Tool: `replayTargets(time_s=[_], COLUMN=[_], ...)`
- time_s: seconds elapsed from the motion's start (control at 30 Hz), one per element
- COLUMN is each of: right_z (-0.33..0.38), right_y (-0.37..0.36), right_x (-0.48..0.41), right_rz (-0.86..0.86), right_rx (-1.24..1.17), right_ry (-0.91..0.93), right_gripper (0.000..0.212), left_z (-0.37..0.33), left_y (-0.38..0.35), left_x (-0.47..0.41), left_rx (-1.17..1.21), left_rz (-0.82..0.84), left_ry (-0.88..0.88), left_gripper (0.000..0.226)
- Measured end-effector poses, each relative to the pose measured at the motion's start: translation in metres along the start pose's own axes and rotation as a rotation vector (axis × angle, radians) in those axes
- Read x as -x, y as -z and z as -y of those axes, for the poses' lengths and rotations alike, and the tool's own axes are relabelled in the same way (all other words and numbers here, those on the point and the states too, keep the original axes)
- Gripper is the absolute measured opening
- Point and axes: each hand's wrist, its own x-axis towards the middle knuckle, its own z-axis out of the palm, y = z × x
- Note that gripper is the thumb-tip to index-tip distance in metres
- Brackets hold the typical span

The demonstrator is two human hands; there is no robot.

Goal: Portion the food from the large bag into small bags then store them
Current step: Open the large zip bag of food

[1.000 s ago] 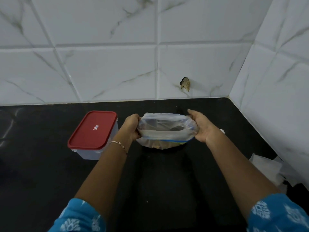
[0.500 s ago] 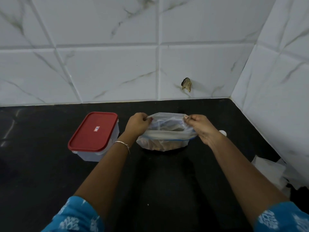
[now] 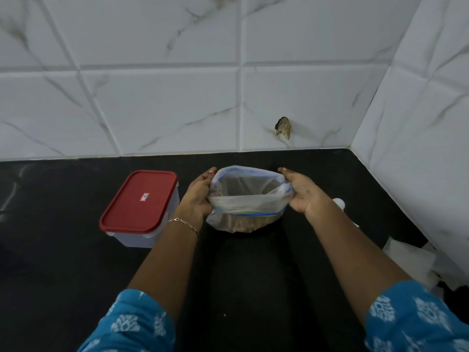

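White marble-look tiles back a black bench (image 3: 63, 262) that runs into a corner on the right; one tile has a small chipped hole (image 3: 283, 127). At the left of the bench stands a clear box with a red lid (image 3: 139, 199), shut and untouched, in the same place as half a second ago.

Just beside the box, the left hand (image 3: 196, 196) grips the left edge of a clear zip bag (image 3: 247, 201), with a thin bracelet (image 3: 184, 223) on the wrist. The bag sits on the bench between the two hands, with brownish food settled in its bottom.

Half a second ago both hands pinched the bag's top and the mouth was drawn into a narrow slit. Now the hands are set further apart and the mouth is stretched into a wide oval, its blue zip line showing along the near rim.

The right hand (image 3: 302, 191) holds the right edge, fingers curled round the folded plastic. Behind that wrist a small white object (image 3: 338, 202) peeks out; what it is cannot be told. Further right, crumpled white sheets (image 3: 406, 257) lie near the wall.

With the mouth wide open, the food can likely be reached, so portioning seems about to start, not to be finished. No small filled bags are in view.
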Motion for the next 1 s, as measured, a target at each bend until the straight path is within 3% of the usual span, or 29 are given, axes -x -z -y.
replayTargets(time_s=[0.07, 0.17, 0.27, 0.4, 0.5, 0.57, 0.67, 0.83, 1.0], right_z=[0.001, 0.0, -0.015, -0.044, -0.057, -0.059, -0.057, -0.055, -0.055], right_y=[0.003, 0.01, 0.016, 0.022, 0.021, 0.016, 0.011, 0.01, 0.013], right_x=[0.0, 0.001, 0.009, 0.027, 0.039, 0.043, 0.044, 0.047, 0.052], right_rz=[0.031, 0.027, -0.039, -0.148, -0.121, -0.125, -0.167, -0.2, -0.152], right_rx=[0.016, 0.155, 0.356, 0.384, 0.29, 0.236, 0.195, 0.064, -0.083], right_ry=[0.046, 0.137, 0.163, 0.096, 0.05, 0.039, 0.058, 0.042, 0.0], right_gripper=[0.005, 0.03, 0.043, 0.053, 0.043, 0.038, 0.031, 0.026, 0.026], left_z=[0.001, 0.001, 0.007, 0.017, 0.03, 0.041, 0.05, 0.049, 0.045], left_y=[0.005, 0.015, 0.019, 0.019, 0.021, 0.022, 0.017, 0.006, 0.005], left_x=[-0.001, -0.001, 0.005, 0.022, 0.033, 0.038, 0.047, 0.059, 0.066], left_rx=[0.124, 0.247, 0.204, 0.041, -0.167, -0.293, -0.223, 0.043, 0.186], left_rz=[0.045, 0.11, 0.124, 0.015, -0.059, -0.216, -0.325, -0.198, -0.178], left_ry=[-0.035, -0.028, -0.091, -0.249, -0.267, -0.264, -0.142, 0.059, 0.118], left_gripper=[0.024, 0.036, 0.044, 0.048, 0.055, 0.065, 0.074, 0.024, 0.011])
